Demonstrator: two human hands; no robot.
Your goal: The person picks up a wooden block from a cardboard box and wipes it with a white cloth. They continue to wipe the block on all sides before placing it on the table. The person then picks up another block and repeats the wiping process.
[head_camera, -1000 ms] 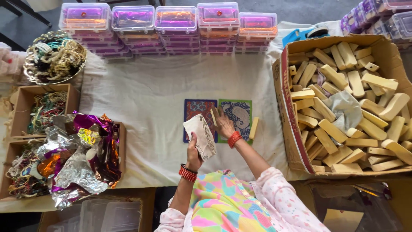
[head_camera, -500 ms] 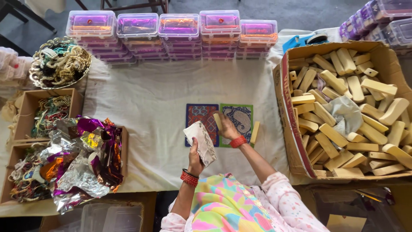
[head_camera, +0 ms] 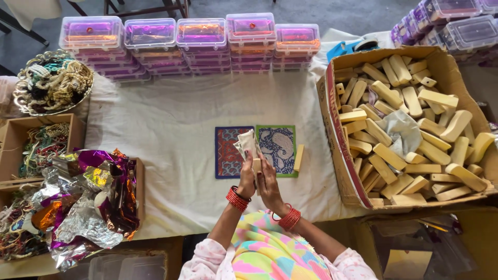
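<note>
White-clothed table (head_camera: pixel 171 129); grey floor (head_camera: pixel 311 13), possibly concrete; even light.

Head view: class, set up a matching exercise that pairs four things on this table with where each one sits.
Things:
1. Wooden blocks
2. Clear boxes
3. Foil sheets
4. Bead tray

Places:
A. Stacked in a row along the far edge
B. Far left corner
C. In the cardboard carton on the right
D. Piled at the near left

Pairs: 1-C, 2-A, 3-D, 4-B
</note>
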